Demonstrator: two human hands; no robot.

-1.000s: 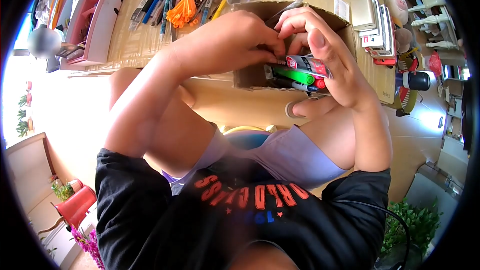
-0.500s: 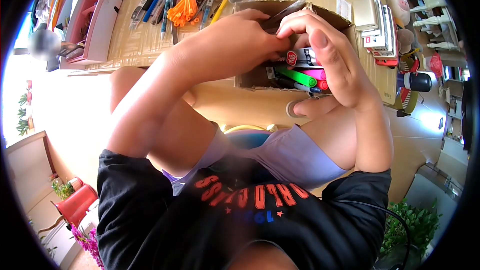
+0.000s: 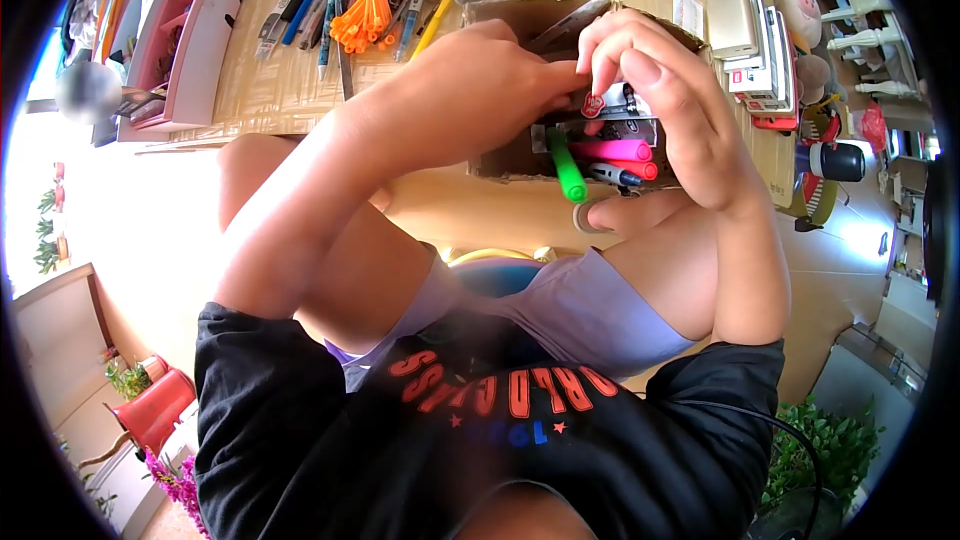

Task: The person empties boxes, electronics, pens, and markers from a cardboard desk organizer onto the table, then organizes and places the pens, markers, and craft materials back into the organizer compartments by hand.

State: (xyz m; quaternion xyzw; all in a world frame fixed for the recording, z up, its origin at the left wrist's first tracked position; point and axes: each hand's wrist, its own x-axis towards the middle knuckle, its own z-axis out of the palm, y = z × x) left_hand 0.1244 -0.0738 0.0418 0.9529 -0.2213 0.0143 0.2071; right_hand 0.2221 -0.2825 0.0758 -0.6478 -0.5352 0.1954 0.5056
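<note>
A cardboard box (image 3: 490, 162) stands open at the table's near edge. Over its left side, my left hand (image 3: 485, 95) is closed, its fingertips pressed together beside a packet with a red logo (image 3: 632, 102); what they pinch is hidden. My right hand (image 3: 675, 105) curls over the box's right side, its fingers round the packet, partly hidden, with its fingertips close to my left ones. Below the packet, a green marker (image 3: 567, 168), a pink marker (image 3: 615, 150) and a red one (image 3: 637, 170) stick out over the near rim. A pointed clear piece (image 3: 575, 20) leans at the box's back.
Pens and a bundle of orange strips (image 3: 368, 5) lie on the table (image 3: 270, 90) left of the box. A pink shelf unit (image 3: 190, 30) stands at the far left. Stacked white boxes (image 3: 757, 70) and a dark bottle (image 3: 835, 161) are on the right.
The green marker has swung to point toward me. The packet has turned and lies further back under my fingers. My left hand has shifted slightly right.
</note>
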